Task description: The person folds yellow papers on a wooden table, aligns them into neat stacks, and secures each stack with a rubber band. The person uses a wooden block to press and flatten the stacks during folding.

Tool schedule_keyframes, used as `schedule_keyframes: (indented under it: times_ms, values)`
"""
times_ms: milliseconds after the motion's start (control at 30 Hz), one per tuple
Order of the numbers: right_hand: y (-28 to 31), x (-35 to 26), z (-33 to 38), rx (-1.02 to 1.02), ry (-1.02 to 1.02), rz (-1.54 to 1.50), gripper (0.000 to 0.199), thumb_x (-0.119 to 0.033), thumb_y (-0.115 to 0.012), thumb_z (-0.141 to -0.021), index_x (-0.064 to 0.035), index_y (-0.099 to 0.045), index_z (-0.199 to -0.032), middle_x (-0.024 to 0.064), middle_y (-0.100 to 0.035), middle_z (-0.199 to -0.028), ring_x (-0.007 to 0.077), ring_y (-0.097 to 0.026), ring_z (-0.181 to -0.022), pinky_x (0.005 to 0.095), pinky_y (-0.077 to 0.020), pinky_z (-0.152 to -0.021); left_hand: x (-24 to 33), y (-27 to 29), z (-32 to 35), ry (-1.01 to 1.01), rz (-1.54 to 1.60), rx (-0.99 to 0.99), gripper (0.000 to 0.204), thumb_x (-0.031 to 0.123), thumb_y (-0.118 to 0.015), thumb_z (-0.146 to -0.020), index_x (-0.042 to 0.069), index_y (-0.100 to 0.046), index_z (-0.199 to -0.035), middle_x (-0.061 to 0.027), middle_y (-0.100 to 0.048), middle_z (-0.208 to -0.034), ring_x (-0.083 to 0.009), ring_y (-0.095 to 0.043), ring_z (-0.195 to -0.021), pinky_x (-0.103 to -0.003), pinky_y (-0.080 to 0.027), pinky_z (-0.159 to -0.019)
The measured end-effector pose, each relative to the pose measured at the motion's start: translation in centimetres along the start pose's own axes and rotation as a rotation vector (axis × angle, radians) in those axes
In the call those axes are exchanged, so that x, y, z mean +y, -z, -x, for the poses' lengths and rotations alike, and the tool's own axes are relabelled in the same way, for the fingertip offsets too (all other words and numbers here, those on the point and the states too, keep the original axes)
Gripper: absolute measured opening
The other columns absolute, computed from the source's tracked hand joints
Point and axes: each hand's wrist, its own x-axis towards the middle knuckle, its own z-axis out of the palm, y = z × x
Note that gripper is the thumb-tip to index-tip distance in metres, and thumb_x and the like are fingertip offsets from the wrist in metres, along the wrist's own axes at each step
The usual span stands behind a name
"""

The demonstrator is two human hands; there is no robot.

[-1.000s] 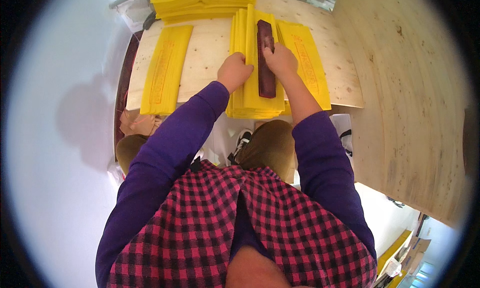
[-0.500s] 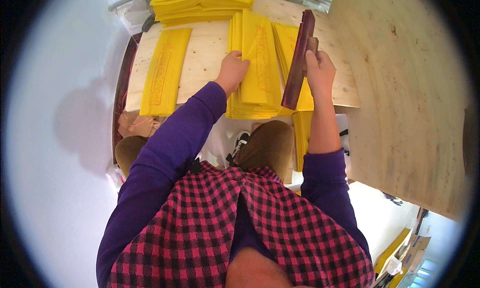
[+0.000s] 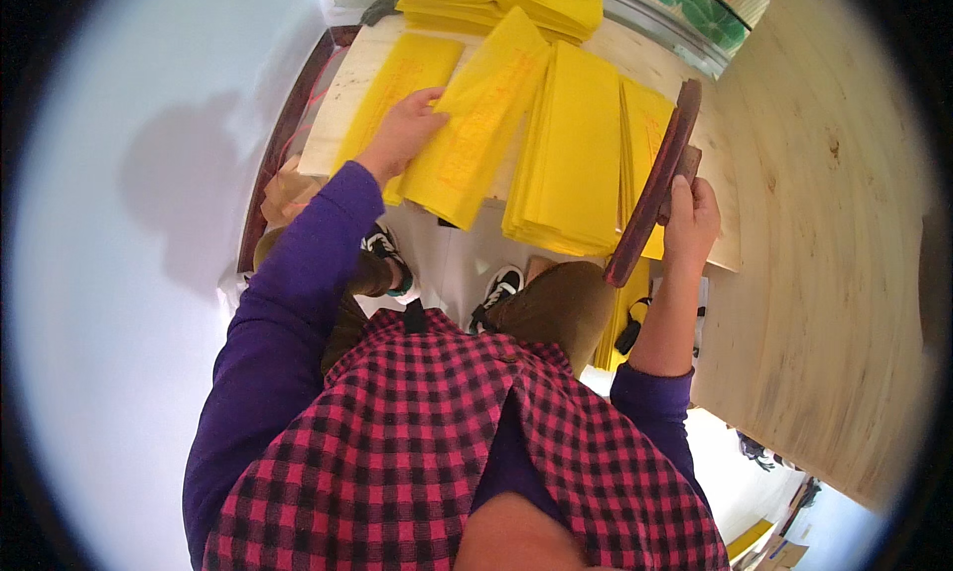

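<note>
My left hand [image 3: 403,132] pinches the left edge of a yellow sheet [image 3: 481,124] with red print on it. The sheet slants in the air over the gap between two piles and partly covers the left printed pile [image 3: 412,67]. To its right lies a pile of plain-faced yellow sheets [image 3: 571,144], fanned at the left side. My right hand [image 3: 692,218] is closed round the block handle of a long, dark red-brown stamp [image 3: 657,179], held tilted and upright at the right. Behind the stamp lies another yellow pile [image 3: 645,124] with red print, partly hidden.
A thick stack of yellow sheets [image 3: 501,3] stands at the back of the pale wooden board [image 3: 333,104]. A tall plywood panel [image 3: 824,223] rises on the right, a white wall [image 3: 129,273] on the left. My shoes [image 3: 501,291] are below the board's front edge.
My left hand has lifted a printed sheet off the middle pile and carried it left, baring a plain sheet. The stamp in my right hand has dropped nearer to me. The view has shifted.
</note>
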Motion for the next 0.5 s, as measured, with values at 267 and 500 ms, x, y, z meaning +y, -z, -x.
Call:
schedule_keyframes:
  times_ms: [267, 500]
  values:
    - [-1.5, -0.2, 0.9, -0.046, -0.044, 0.032, 0.019, -0.019, -0.053, -0.091, -0.0024, -0.051, -0.081, -0.0002, -0.051, -0.066, 0.0065, -0.045, -0.054, 0.0235, -0.0394, -0.049, -2.3, 9.6, -0.1, 0.102, 0.268, 0.119, 0.04, 0.003, -0.051, -0.086, 0.0, -0.044, -0.126, -0.0121, -0.061, -0.105, -0.0198, -0.062, -0.089, -0.032, -0.052, -0.079]
    - [-1.8, -0.2, 1.3, -0.043, 0.01, 0.164, 0.019, -0.019, -0.052, -0.091, -0.0024, -0.052, -0.081, -0.0003, -0.051, -0.068, 0.0058, -0.045, -0.055, 0.0224, -0.039, -0.048, -4.2, 11.0, -0.5, 0.234, 0.287, 0.184, 0.032, 0.003, -0.051, -0.086, 0.001, -0.049, -0.118, -0.0115, -0.061, -0.103, -0.0201, -0.063, -0.088, -0.032, -0.052, -0.079]
